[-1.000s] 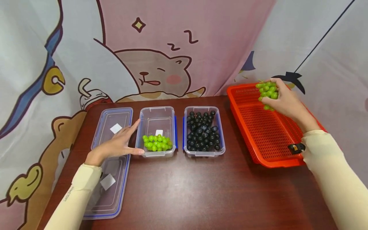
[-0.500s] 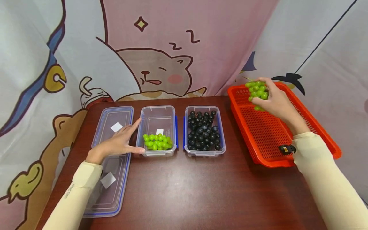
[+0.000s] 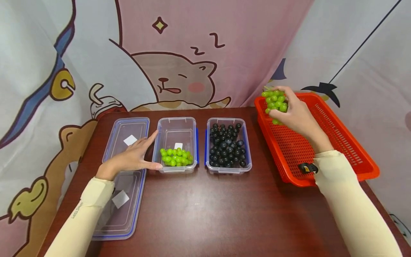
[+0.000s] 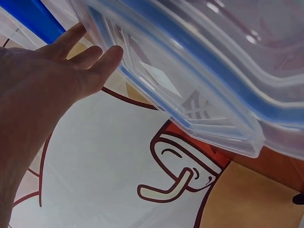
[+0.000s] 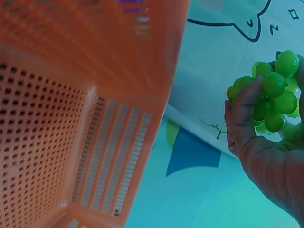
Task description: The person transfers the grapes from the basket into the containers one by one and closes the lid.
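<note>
My right hand (image 3: 300,116) holds a bunch of green grapes (image 3: 274,100) over the left rim of the red basket (image 3: 369,169). In the right wrist view, fingers wrap round the grapes (image 5: 275,97), their stem trailing. My left hand (image 3: 130,159) lies spread beside a clear plastic container (image 3: 179,123), thumb at its near left corner and index finger along its left side. Green grapes (image 3: 176,157) lie in the near half of that container. Seen from the left wrist, the hand (image 4: 61,71) has its fingers extended near clear, blue-edged plastic.
Right of the first container stands a second one (image 3: 228,171) with black grapes (image 3: 227,146). Two clear lids with blue edges, a far lid (image 3: 120,134) and a near lid (image 3: 125,221), lie at the table's left. A patterned curtain (image 3: 253,46) hangs behind the table (image 3: 218,214).
My right hand has carried the green grapes leftward, from above the basket's inside to its left rim. My left hand stays by the container.
</note>
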Demonstrator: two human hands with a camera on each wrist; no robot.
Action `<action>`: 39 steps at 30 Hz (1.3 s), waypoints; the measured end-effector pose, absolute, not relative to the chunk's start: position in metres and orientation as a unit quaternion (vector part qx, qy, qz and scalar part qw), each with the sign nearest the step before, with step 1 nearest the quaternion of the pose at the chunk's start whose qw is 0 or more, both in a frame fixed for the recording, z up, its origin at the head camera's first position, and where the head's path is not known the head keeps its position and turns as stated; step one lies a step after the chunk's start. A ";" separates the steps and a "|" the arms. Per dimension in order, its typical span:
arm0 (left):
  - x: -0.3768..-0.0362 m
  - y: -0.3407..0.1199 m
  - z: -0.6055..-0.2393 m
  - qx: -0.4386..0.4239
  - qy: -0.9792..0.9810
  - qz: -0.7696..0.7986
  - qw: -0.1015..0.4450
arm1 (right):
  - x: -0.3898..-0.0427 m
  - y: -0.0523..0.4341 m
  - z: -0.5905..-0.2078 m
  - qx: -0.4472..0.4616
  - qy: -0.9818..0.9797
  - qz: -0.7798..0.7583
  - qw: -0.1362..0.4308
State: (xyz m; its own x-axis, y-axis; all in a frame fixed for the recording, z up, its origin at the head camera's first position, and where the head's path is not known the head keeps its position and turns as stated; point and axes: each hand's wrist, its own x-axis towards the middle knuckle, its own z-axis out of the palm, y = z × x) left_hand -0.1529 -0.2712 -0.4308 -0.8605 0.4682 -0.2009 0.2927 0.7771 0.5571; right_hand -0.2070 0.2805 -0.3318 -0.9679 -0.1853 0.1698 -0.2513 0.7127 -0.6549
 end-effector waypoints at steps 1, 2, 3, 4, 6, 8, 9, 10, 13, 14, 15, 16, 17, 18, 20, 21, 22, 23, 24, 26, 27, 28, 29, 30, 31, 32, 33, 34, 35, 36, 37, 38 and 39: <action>-0.153 -0.271 -0.431 0.204 0.928 0.263 0.166 | -0.207 0.277 -0.331 0.120 -0.923 0.362 0.044; -0.153 -0.271 -0.431 0.203 0.929 0.261 0.166 | -0.206 0.274 -0.331 0.124 -0.922 0.365 0.042; -0.153 -0.271 -0.432 0.203 0.929 0.260 0.165 | -0.206 0.271 -0.330 0.127 -0.921 0.366 0.040; -0.152 -0.271 -0.432 0.202 0.930 0.259 0.165 | -0.206 0.267 -0.330 0.131 -0.920 0.369 0.038; -0.152 -0.271 -0.432 0.201 0.931 0.258 0.164 | -0.205 0.261 -0.330 0.139 -0.918 0.369 0.039; -0.152 -0.271 -0.432 0.204 0.931 0.257 0.162 | -0.204 0.255 -0.329 0.145 -0.917 0.370 0.041; -0.152 -0.271 -0.431 0.205 0.931 0.257 0.161 | -0.204 0.252 -0.329 0.148 -0.916 0.370 0.043; -0.153 -0.271 -0.431 0.206 0.931 0.257 0.160 | -0.204 0.248 -0.328 0.151 -0.916 0.370 0.044; -0.153 -0.271 -0.431 0.209 0.930 0.258 0.160 | -0.205 0.238 -0.325 0.160 -0.914 0.370 0.043; -0.153 -0.271 -0.431 0.210 0.930 0.258 0.159 | -0.205 0.234 -0.324 0.164 -0.913 0.370 0.042; -0.154 -0.272 -0.431 0.210 0.930 0.258 0.159 | -0.205 0.230 -0.322 0.168 -0.912 0.371 0.040; -0.154 -0.272 -0.432 0.210 0.930 0.257 0.158 | -0.206 0.227 -0.321 0.174 -0.911 0.371 0.039; -0.155 -0.272 -0.432 0.211 0.930 0.257 0.157 | -0.206 0.223 -0.319 0.179 -0.911 0.371 0.039; -0.155 -0.272 -0.432 0.212 0.930 0.256 0.156 | -0.206 0.220 -0.317 0.183 -0.910 0.370 0.039; -0.156 -0.273 -0.433 0.212 0.930 0.256 0.156 | -0.207 0.214 -0.314 0.192 -0.908 0.372 0.038; -0.156 -0.273 -0.434 0.212 0.930 0.257 0.157 | -0.207 0.211 -0.313 0.195 -0.907 0.372 0.038; -0.156 -0.273 -0.434 0.211 0.930 0.258 0.157 | -0.207 0.209 -0.312 0.198 -0.906 0.372 0.038; -0.156 -0.273 -0.435 0.211 0.929 0.258 0.158 | -0.207 0.206 -0.312 0.200 -0.905 0.373 0.038; -0.156 -0.273 -0.435 0.209 0.929 0.259 0.159 | -0.207 0.204 -0.312 0.202 -0.904 0.374 0.038; -0.156 -0.273 -0.436 0.208 0.929 0.261 0.160 | -0.207 0.198 -0.313 0.207 -0.903 0.376 0.037; -0.156 -0.273 -0.436 0.208 0.929 0.262 0.161 | -0.207 0.196 -0.314 0.209 -0.902 0.377 0.036; -0.156 -0.272 -0.436 0.208 0.928 0.262 0.162 | -0.207 0.193 -0.315 0.212 -0.901 0.376 0.035; -0.156 -0.272 -0.436 0.208 0.928 0.263 0.162 | -0.207 0.190 -0.316 0.214 -0.901 0.377 0.033; -0.156 -0.272 -0.436 0.208 0.928 0.263 0.162 | -0.207 0.187 -0.317 0.217 -0.900 0.377 0.032; -0.156 -0.272 -0.436 0.209 0.928 0.264 0.163 | -0.207 0.184 -0.318 0.219 -0.899 0.379 0.029; -0.156 -0.272 -0.436 0.209 0.928 0.263 0.162 | -0.207 0.181 -0.319 0.221 -0.897 0.381 0.027; -0.156 -0.272 -0.435 0.208 0.928 0.263 0.162 | -0.207 0.177 -0.320 0.223 -0.895 0.384 0.024; -0.156 -0.273 -0.435 0.207 0.928 0.263 0.161 | -0.206 0.174 -0.321 0.224 -0.894 0.388 0.022; -0.156 -0.273 -0.435 0.206 0.929 0.262 0.161 | -0.206 0.171 -0.321 0.226 -0.892 0.392 0.020; -0.156 -0.273 -0.436 0.205 0.929 0.262 0.161 | -0.206 0.169 -0.322 0.227 -0.890 0.394 0.020; -0.156 -0.273 -0.436 0.204 0.929 0.262 0.162 | -0.206 0.166 -0.322 0.229 -0.889 0.395 0.020; -0.156 -0.273 -0.436 0.203 0.929 0.262 0.162 | -0.206 0.163 -0.323 0.230 -0.889 0.396 0.020; -0.155 -0.274 -0.436 0.202 0.930 0.262 0.162 | -0.206 0.160 -0.324 0.231 -0.889 0.395 0.020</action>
State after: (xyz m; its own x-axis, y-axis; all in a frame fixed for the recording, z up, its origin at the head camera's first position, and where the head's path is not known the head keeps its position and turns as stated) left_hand -0.1554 -0.2736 -0.4359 -0.8657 0.4607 -0.1957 0.2903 0.7806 0.5535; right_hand -0.2060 0.1601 -0.3235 -0.8920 -0.3954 0.2191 -0.4275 0.5806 -0.6929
